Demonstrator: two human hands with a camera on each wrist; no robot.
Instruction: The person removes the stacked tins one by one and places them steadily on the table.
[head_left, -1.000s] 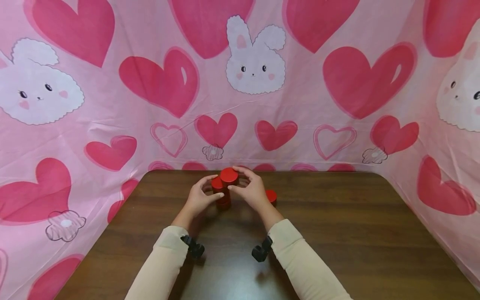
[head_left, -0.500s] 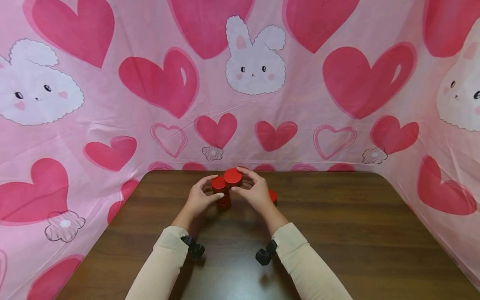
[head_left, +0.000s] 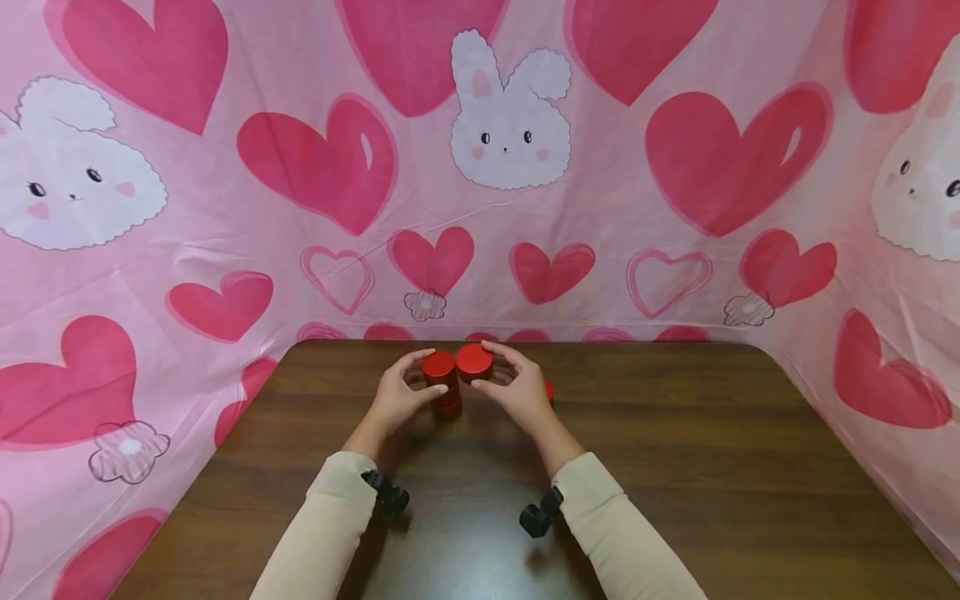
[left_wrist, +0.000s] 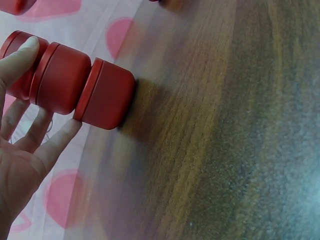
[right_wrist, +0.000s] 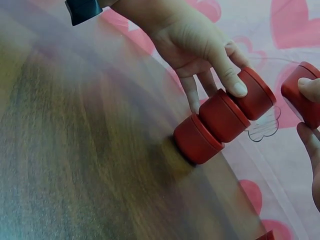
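Three small red lidded tins form a stack [left_wrist: 62,77] on the table, each set slightly off from the one below. My left hand [head_left: 393,398] grips this stack near the top, its thumb on the uppermost tin [right_wrist: 257,95] and its fingers spread along the far side. Just right of that top tin, my right hand [head_left: 523,392] holds another red tin [head_left: 475,362] between thumb and fingers, raised to about the same height. In the right wrist view a gap shows between the held tin [right_wrist: 299,97] and the stack.
Partly hidden behind the right hand, one more red tin [head_left: 549,390] stands on the brown wooden table [head_left: 675,467]. A pink cloth [head_left: 510,208] with hearts and rabbits hangs along the table's back and sides. Each wrist wears a black camera [head_left: 536,518].
My right hand has moved its tin rightward and slightly down, from overlapping the stack's top to beside it. The left hand and the stack have stayed put.
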